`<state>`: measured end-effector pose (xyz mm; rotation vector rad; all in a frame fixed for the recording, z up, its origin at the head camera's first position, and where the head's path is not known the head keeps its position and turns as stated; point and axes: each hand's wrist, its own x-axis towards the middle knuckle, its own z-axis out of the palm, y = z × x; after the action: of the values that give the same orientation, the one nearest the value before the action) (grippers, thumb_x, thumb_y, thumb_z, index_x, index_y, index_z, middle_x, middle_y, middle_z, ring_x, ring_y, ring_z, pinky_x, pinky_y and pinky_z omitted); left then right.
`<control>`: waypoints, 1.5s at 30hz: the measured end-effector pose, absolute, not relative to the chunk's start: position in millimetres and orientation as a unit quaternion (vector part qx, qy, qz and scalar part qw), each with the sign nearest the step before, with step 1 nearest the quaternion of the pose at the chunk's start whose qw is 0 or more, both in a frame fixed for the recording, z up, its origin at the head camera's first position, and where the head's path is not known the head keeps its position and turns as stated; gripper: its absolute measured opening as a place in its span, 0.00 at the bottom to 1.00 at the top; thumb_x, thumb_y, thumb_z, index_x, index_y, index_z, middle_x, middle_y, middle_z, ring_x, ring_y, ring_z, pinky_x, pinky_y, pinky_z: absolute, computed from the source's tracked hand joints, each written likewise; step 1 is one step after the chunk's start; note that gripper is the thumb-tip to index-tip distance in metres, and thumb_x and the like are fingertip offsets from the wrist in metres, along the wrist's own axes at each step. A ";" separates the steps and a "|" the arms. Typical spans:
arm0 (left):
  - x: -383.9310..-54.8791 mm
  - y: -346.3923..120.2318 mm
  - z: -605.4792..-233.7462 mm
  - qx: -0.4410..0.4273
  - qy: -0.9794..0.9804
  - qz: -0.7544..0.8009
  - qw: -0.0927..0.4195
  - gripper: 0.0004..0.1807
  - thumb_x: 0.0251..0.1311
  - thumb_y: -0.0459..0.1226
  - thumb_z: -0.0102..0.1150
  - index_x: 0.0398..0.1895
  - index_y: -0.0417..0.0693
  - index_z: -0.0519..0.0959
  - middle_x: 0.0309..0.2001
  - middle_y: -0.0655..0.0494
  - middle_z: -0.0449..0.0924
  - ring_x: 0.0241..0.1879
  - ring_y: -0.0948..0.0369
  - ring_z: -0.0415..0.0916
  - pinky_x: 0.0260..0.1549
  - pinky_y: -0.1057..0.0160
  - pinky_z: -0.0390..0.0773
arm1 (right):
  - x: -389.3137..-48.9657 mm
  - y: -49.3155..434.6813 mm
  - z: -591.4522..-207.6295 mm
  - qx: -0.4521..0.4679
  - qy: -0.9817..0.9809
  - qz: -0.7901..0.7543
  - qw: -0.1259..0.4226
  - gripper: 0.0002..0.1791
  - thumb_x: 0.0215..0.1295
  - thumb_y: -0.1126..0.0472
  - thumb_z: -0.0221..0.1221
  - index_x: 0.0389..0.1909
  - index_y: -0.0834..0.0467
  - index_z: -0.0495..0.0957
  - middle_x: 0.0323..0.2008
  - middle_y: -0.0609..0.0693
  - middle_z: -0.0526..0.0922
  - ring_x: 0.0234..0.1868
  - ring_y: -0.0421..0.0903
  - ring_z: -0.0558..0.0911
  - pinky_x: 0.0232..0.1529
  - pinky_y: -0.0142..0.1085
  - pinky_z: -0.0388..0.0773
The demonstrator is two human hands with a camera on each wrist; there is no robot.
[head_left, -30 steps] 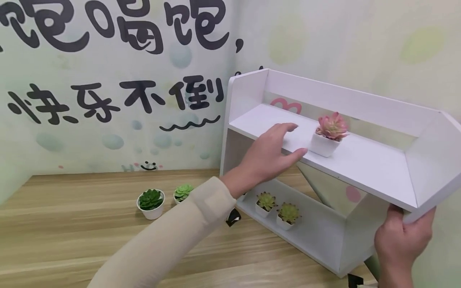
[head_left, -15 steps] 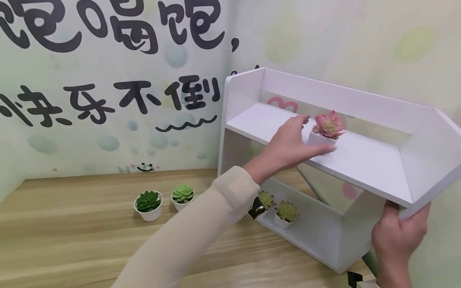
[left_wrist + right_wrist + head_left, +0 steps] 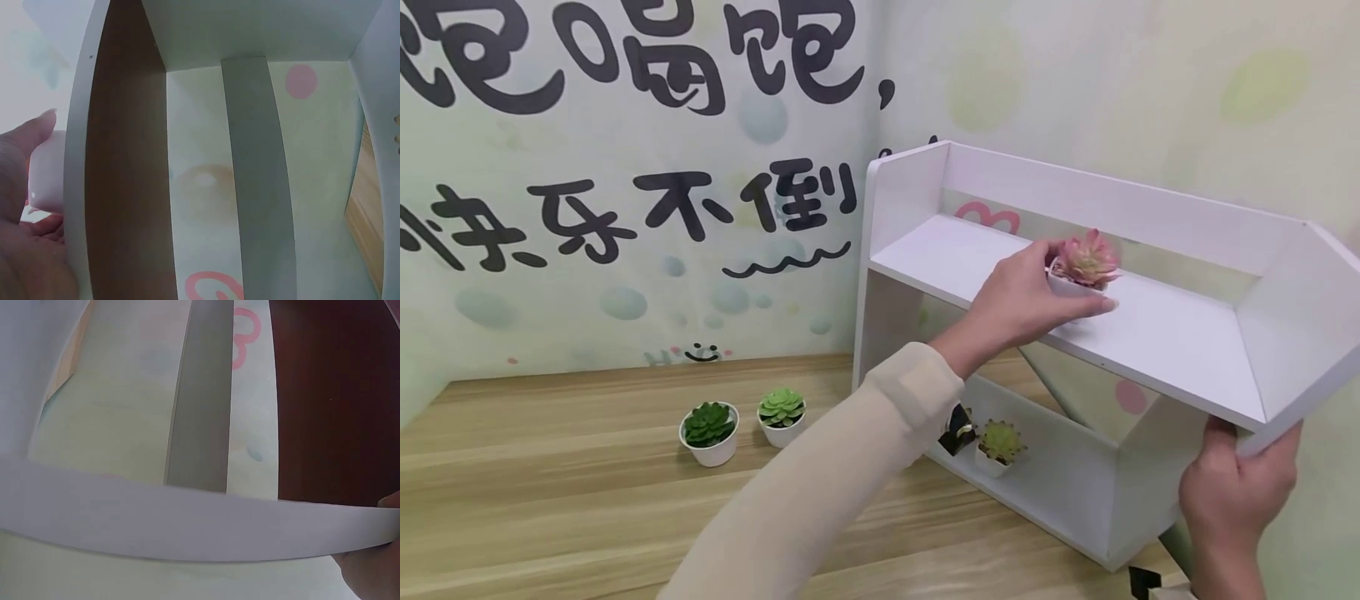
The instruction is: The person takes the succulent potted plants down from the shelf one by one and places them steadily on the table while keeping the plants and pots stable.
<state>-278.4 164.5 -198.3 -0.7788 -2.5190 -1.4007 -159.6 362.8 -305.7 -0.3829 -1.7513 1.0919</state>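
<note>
A pink artificial succulent in a small square white pot is at the upper board of a white two-tier shelf. My left hand holds that pot, thumb in front and fingers behind. Whether its base touches the board I cannot tell. At the shelf's right end, my right hand grips the side panel's edge below the upper board. The right wrist view shows only part of this hand at the panel.
On the lower board sits a yellow-green succulent; another beside it is mostly hidden by the left wrist's black strap piece. Two round white pots, one with a dark green succulent and one lighter green, stand on the wooden table.
My left hand has moved right along the upper board and closed its fingers and thumb round the pink succulent's pot. My right hand keeps its hold on the shelf.
</note>
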 end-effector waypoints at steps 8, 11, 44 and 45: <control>-273.3 162.6 -202.4 -0.251 -0.845 -0.460 0.104 0.32 0.49 0.54 0.74 0.58 0.58 0.77 0.49 0.68 0.83 0.46 0.71 0.77 0.40 0.76 0.74 | -160.5 361.8 -304.1 -0.153 -0.724 0.459 0.492 0.25 0.73 0.65 0.50 0.69 0.45 0.69 0.56 0.32 0.79 0.55 0.35 0.78 0.59 0.28 0.74; -270.5 160.5 -202.5 -0.256 -0.850 -0.448 0.106 0.28 0.49 0.52 0.73 0.53 0.57 0.78 0.43 0.69 0.82 0.40 0.71 0.76 0.34 0.77 0.73 | -160.2 361.7 -303.8 -0.153 -0.724 0.457 0.494 0.25 0.73 0.64 0.50 0.69 0.45 0.69 0.56 0.33 0.79 0.55 0.35 0.78 0.58 0.28 0.73; -233.8 99.8 -219.2 -0.296 -0.807 -0.499 0.107 0.27 0.51 0.41 0.75 0.56 0.49 0.78 0.48 0.57 0.84 0.43 0.68 0.79 0.38 0.78 0.79 | -155.9 358.5 -309.1 -0.158 -0.722 0.448 0.504 0.26 0.72 0.65 0.48 0.68 0.43 0.69 0.54 0.29 0.79 0.53 0.32 0.77 0.57 0.26 0.72; -231.3 97.9 -222.2 -0.303 -0.809 -0.489 0.121 0.28 0.52 0.41 0.75 0.57 0.49 0.78 0.50 0.57 0.85 0.45 0.68 0.79 0.41 0.78 0.79 | -156.0 358.4 -309.0 -0.160 -0.722 0.448 0.503 0.26 0.72 0.65 0.48 0.68 0.43 0.69 0.54 0.29 0.79 0.52 0.32 0.77 0.57 0.27 0.72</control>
<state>-231.3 97.9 -222.2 -0.8842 -2.3640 -1.4281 -156.0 358.4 -309.0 -0.3861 -1.7427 1.0819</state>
